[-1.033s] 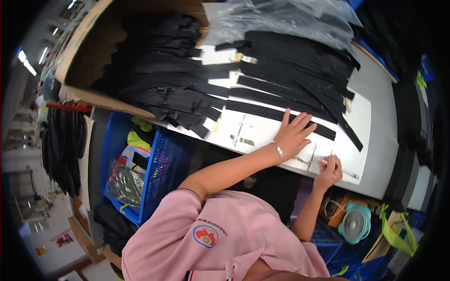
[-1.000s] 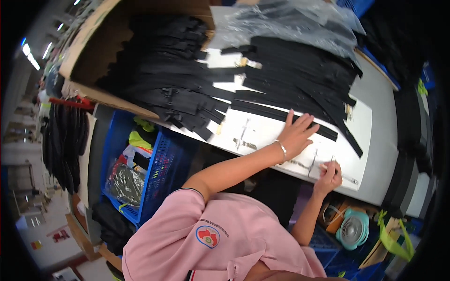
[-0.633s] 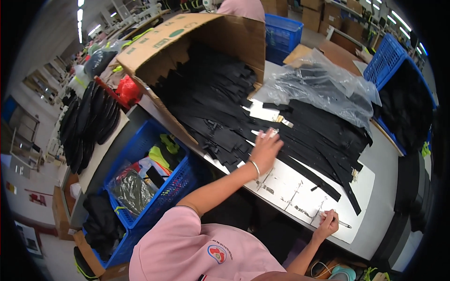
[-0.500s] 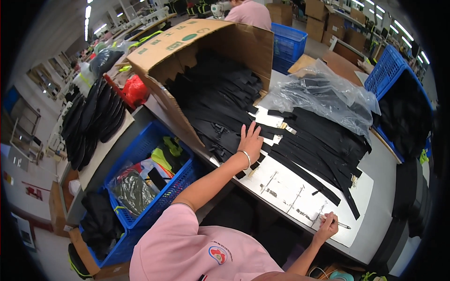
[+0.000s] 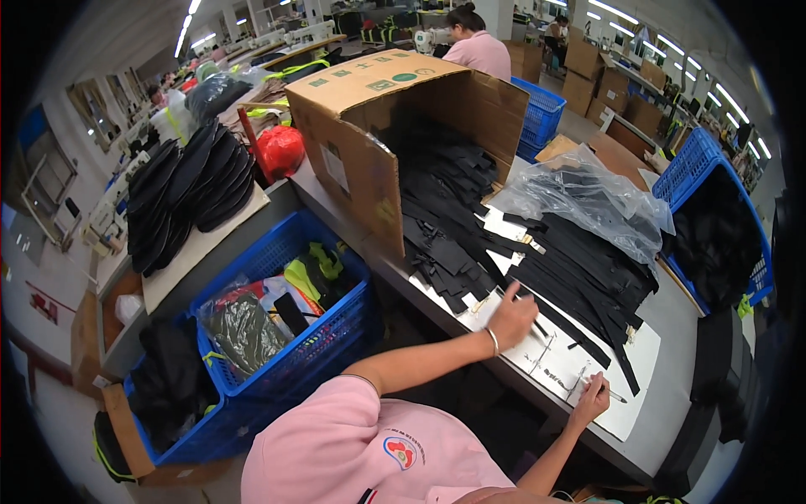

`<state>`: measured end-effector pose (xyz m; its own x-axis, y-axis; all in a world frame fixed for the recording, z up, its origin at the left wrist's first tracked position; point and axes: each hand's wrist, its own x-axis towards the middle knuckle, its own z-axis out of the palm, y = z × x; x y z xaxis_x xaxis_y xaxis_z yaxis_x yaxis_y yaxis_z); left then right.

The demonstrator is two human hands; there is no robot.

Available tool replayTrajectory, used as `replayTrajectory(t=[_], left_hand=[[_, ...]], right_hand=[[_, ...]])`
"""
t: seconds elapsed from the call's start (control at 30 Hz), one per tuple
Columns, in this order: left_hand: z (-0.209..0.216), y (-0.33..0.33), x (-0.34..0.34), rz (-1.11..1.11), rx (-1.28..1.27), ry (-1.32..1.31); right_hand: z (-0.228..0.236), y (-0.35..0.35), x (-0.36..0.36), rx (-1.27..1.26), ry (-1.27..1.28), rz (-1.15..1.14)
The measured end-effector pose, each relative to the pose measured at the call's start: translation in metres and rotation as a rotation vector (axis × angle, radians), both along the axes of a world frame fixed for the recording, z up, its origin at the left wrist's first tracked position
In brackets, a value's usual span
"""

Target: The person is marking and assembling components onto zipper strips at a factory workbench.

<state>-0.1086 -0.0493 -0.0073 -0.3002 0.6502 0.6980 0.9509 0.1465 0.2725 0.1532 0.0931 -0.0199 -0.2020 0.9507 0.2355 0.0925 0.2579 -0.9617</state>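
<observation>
My left hand is over the near edge of the white board, fingers bent and slightly blurred. They close on a black fabric strip, part of which shows beside the hand. My right hand rests low on the board, closed around a pen that points right. Pen lines and dark smudges mark the board between the hands. Beyond them lies a row of black strips side by side. A heap of black strips spills from a tipped cardboard box.
Clear plastic sheeting covers the row's far end. On the left stand blue crates with bagged items and black curved pieces. Another blue crate and black stacked blocks sit right. A person works behind the box.
My left hand has come from the strip heap toward me and right, with a strip in it. My right hand stays with the pen. The view has shifted.
</observation>
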Motion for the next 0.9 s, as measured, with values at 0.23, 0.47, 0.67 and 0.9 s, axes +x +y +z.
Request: replayTrajectory(t=[0.23,0.47,0.67,0.9], left_hand=[[-0.016,0.000,0.091,-0.175,-0.008,-0.177],[-0.018,-0.005,0.099,-0.230,-0.064,-0.099],[-0.019,-0.017,0.101,-0.209,-0.077,-0.136],[-0.016,-0.020,0.110,-0.064,-0.317,-0.031]], right_hand=[[0.011,-0.013,-0.009,0.121,0.009,0.053],[-0.008,-0.075,-0.036,0.696,-0.613,0.065],[-0.015,-0.069,-0.016,0.942,-0.661,-0.011],[-0.024,-0.040,0.052,0.845,-0.695,-0.154]])
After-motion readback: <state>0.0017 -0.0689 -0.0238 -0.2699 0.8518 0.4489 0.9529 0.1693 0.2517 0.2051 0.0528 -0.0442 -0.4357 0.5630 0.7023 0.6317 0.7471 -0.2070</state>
